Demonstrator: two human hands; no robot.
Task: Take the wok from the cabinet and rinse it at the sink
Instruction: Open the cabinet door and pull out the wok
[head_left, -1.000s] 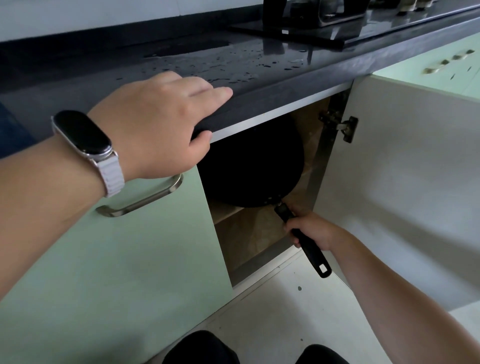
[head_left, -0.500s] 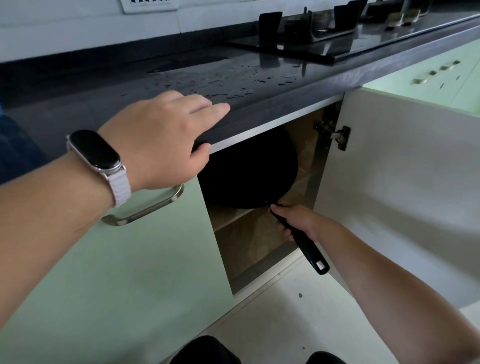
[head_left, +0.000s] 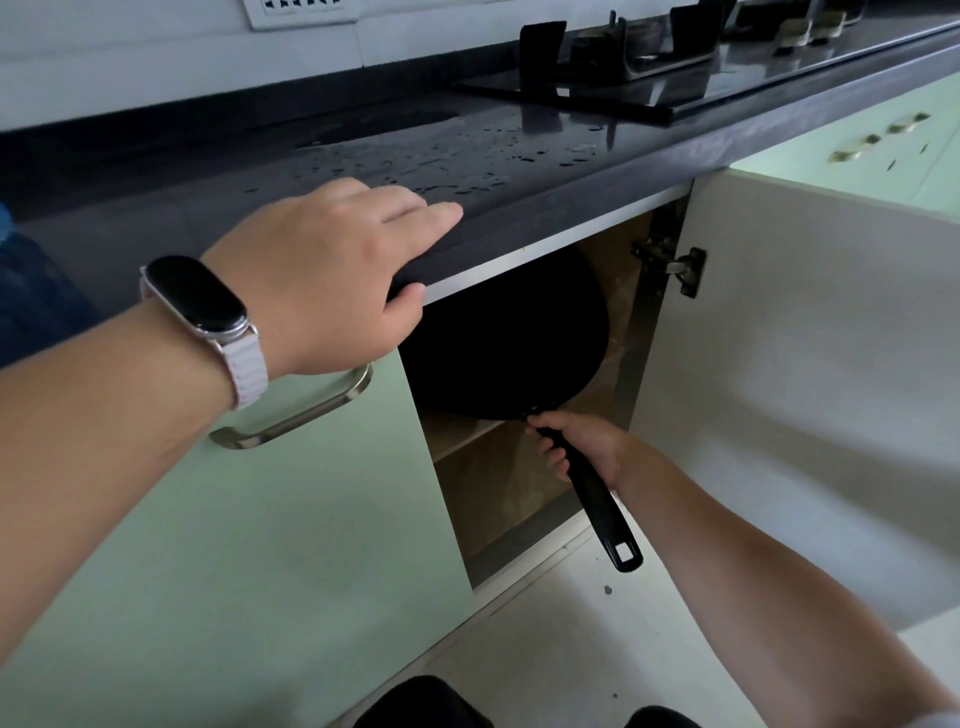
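Currently:
- Right hand (head_left: 584, 447) closed around handle (head_left: 592, 493) of black wok (head_left: 506, 338).
- Wok tilted on edge inside open cabinet (head_left: 498, 478), handle sticking out past the door (head_left: 795, 374).
- Left hand (head_left: 332, 275) laid flat, open, on wet counter (head_left: 519, 171) edge.

Single head-worn wide-angle view, crouched low and close to the cabinet (head_left: 498, 499), looking forward and down; worktop (head_left: 519, 171) edge runs toward 2 o'clock, floor (head_left: 561, 649) at 6 o'clock.
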